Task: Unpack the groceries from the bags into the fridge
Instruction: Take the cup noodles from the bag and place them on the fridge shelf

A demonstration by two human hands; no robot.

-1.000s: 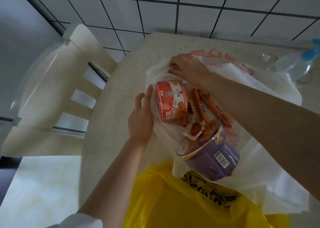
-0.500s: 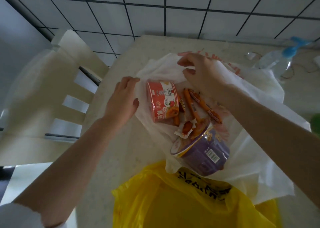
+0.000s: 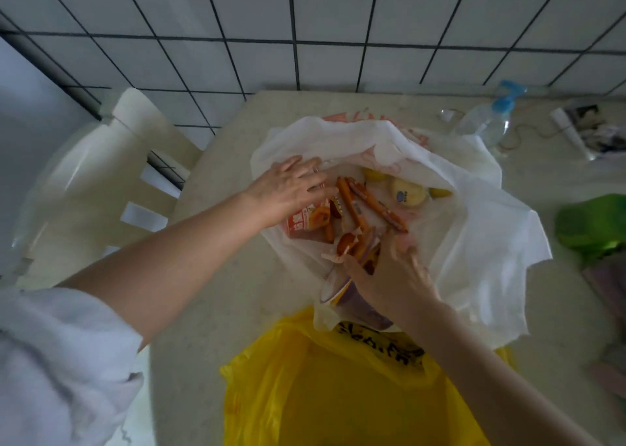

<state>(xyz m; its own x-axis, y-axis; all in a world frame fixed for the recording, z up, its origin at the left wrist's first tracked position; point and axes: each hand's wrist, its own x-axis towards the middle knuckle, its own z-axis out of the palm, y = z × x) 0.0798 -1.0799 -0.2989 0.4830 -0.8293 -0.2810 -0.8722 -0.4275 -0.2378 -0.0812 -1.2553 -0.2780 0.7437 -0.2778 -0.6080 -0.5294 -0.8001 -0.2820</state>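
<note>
Chair [image 3: 101,188]: white, at the left side of the bench.
Bench [image 3: 210,310]: pale and speckled, with the bags on it.
Left hand [image 3: 291,188]: fingers spread out wide and flat. It lies on top of the red cup and touches the inside edge of the white bag. It does not curl round anything.
Red cup [image 3: 305,222]: lies on its side in the white bag, half hidden under the left hand.
White bag [image 3: 474,242]: open wide in the middle of the bench.
Sausage sticks [image 3: 366,205]: long orange packs, loose in the white bag, between the two hands.
Right hand [image 3: 393,276]: reaches into the white bag and covers the purple cup. It is blurry, so I cannot tell if it grips.
Purple cup [image 3: 352,303]: at the near edge of the white bag, under the right hand.
Yellow bag [image 3: 321,394]: nearest the person, touching the white bag.
Yellow round packs [image 3: 406,191]: deep in the white bag.
Spray bottle [image 3: 487,123]: clear with a blue top, at the back right.
Green bag [image 3: 592,225]: at the right edge.
</note>
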